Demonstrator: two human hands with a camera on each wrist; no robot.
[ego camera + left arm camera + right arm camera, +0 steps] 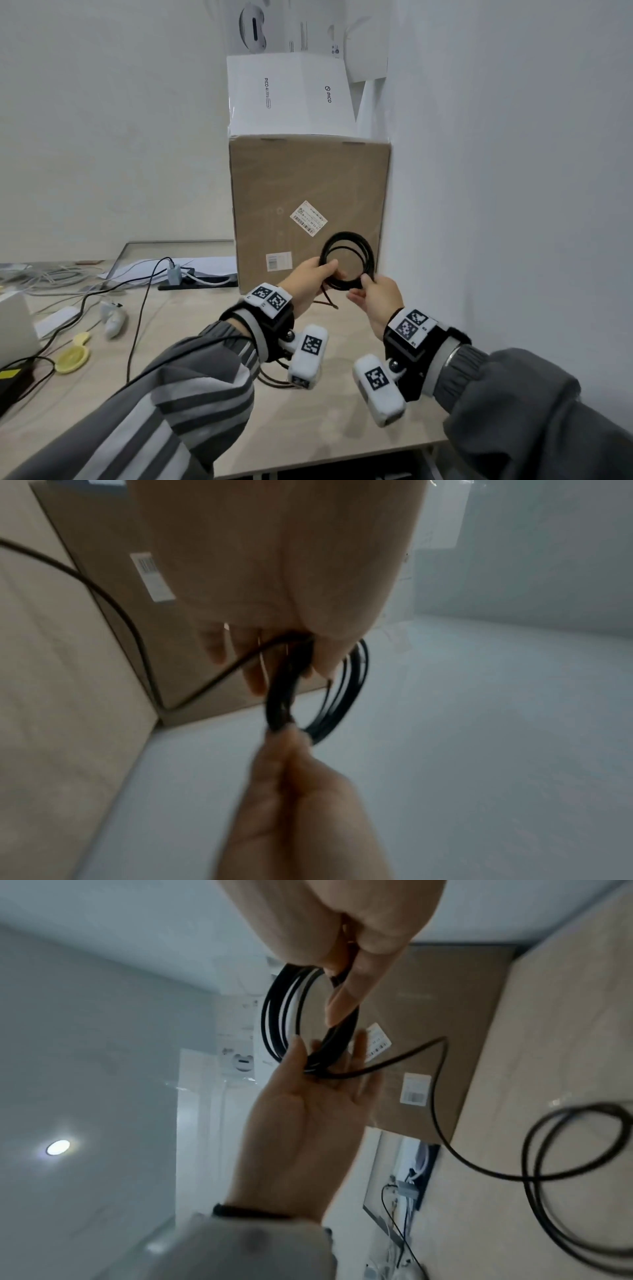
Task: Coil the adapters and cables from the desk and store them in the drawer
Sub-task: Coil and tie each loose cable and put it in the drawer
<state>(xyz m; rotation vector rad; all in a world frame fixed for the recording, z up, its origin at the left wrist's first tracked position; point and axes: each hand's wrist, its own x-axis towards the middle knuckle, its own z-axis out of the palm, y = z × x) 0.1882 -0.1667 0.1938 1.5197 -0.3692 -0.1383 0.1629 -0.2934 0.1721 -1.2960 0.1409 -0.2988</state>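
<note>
Both hands hold the light, springy cable [347, 261]: left hand [308, 278] at nine o'clock, right hand [376, 295] pinching five o'clock. Fingers [346, 999] should clamp all loops together, or they'll likely spring apart.

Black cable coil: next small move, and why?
Probably lay one more loop: the right hand draws slack onto the coil that the left hand grips. A loose tail runs from it to the desk, so it is not ready to store.

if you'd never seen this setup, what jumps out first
Both hands, the left hand and right hand, grip a coiled black cable in mid-air at the centre, above the desk. Behind it a big cardboard box fills the corner, with a white PICO box on top.
</note>
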